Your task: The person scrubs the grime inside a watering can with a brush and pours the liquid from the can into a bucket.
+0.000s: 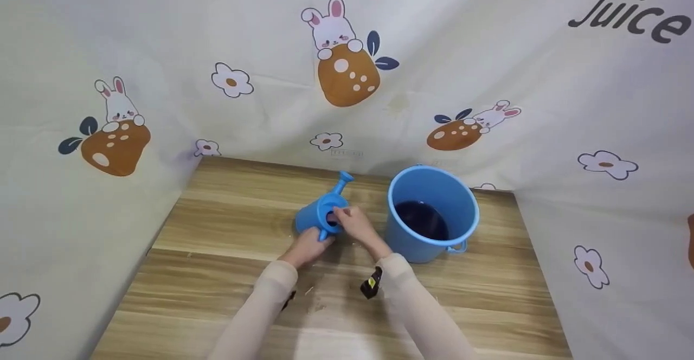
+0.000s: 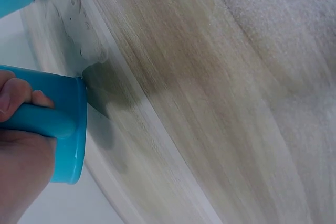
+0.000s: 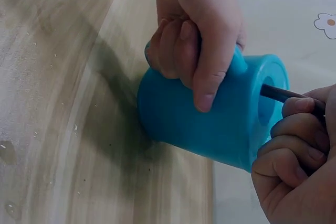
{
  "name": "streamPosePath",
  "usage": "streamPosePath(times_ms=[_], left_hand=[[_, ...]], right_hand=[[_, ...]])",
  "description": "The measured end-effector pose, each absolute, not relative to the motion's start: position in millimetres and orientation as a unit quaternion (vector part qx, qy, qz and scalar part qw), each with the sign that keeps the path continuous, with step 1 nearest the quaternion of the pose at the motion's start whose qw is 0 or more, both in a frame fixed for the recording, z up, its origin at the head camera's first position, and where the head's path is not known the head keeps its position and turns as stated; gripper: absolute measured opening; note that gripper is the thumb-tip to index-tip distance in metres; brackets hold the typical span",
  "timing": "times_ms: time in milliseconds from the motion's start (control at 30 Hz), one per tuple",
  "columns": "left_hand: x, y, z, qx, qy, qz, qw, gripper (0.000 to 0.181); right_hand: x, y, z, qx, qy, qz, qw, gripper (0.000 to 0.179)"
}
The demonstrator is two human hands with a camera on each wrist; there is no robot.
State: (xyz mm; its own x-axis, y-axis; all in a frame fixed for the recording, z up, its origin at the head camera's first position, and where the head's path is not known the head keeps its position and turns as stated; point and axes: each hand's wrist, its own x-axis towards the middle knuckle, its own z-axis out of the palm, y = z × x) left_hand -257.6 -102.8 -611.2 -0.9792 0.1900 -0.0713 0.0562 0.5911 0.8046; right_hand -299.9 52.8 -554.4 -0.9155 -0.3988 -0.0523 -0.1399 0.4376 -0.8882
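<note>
A blue watering can [image 1: 309, 217] with a round sprinkler head stands on the wooden table, left of a blue bucket. My left hand [image 1: 308, 247] grips its handle, fingers curled round it as the right wrist view shows. Over the can's top opening, my right hand [image 1: 355, 224] pinches a thin dark stick [image 3: 283, 94]. One end of that stick goes into the opening, where its tip is hidden; the other end disappears inside my right hand. What lies inside the can cannot be made out.
The blue bucket [image 1: 398, 240] stands close to my right forearm, with dark liquid [image 1: 420, 220] at its bottom and a handle hanging at its side. Printed cloth walls [image 1: 260, 116] enclose the wooden table [image 1: 217, 284] at the back and sides. Small wet spots and bits dot the tabletop.
</note>
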Motion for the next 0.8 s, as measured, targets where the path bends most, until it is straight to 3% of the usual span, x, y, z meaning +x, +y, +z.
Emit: streamPosePath(times_ms=[800], left_hand=[[-260.4,-103.9,-616.6,0.102,0.892,0.437,0.060,0.038]], right_hand=[[-294.4,56.7,-554.1,-0.104,0.824,-0.539,0.142,0.045]])
